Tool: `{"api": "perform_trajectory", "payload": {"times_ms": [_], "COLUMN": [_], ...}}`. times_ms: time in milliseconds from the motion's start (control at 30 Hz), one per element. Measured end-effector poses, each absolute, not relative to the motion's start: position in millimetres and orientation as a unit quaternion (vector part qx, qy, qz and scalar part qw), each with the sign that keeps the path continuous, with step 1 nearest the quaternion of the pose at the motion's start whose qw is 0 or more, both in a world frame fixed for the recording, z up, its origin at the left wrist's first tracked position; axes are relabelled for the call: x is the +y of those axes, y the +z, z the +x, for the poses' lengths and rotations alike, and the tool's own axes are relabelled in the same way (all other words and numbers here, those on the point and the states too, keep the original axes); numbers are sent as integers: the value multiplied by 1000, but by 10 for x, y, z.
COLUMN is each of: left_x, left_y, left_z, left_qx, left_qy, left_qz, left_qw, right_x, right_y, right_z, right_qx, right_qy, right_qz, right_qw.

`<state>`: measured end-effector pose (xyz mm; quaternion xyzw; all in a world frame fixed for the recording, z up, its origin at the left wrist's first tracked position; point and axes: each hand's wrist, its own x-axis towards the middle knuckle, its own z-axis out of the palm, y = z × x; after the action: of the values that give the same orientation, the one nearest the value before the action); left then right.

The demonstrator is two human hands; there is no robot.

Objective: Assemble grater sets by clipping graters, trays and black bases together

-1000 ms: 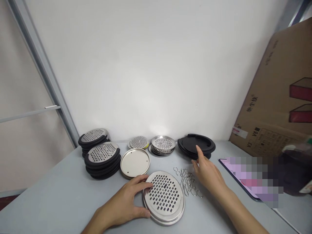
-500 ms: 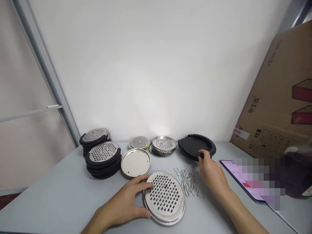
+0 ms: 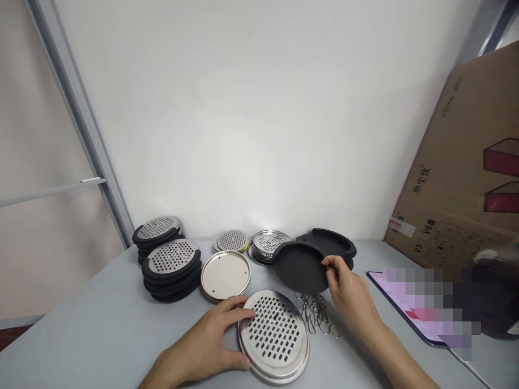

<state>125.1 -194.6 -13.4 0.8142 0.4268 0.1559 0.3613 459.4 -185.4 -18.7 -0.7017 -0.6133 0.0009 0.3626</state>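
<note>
"What have you got hold of?"

"The right hand (image 3: 352, 289) has its thumb and fingers pinched on the edge of a shallow black dish (image 3: 300, 267), beyond and to the right of the perforated metal plate (image 3: 276, 337). My left hand (image 3: 211, 340) touches that plate at its left rim, thumb and fingers spread apart; how hard they press, I can't tell."

"What worries you?"

"The one-sided pinch. I have only the dish's right edge, so its far side could dip or twist out of my fingers."

"And below it?"

"Wire clips (image 3: 321, 315) lie tangled on the tabletop (image 3: 101, 335), just right of the plate. The dish's near edge looks to hang over them; carried too low, I think it could snag a ring and drag the pile."

"Anything else?"

"A knock against the plate. My left fingers reach only one side, so it could swivel."
</note>
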Motion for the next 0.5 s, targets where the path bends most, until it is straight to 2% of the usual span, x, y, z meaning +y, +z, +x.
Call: {"api": "perform_trajectory", "payload": {"times_ms": [267, 500], "left_x": [-1921, -1901], "left_y": [-128, -129], "left_z": [1261, 1225], "left_qx": [420, 408], "left_qy": [158, 244], "left_qz": [817, 793], "left_qw": [361, 379], "right_x": [-1939, -2036], "right_y": [-229, -158], "right_z": [4397, 4262], "right_qx": [-701, -723], "right_qy": [117, 220], "right_qz": [-588, -538], "right_qw": [386, 372]}}
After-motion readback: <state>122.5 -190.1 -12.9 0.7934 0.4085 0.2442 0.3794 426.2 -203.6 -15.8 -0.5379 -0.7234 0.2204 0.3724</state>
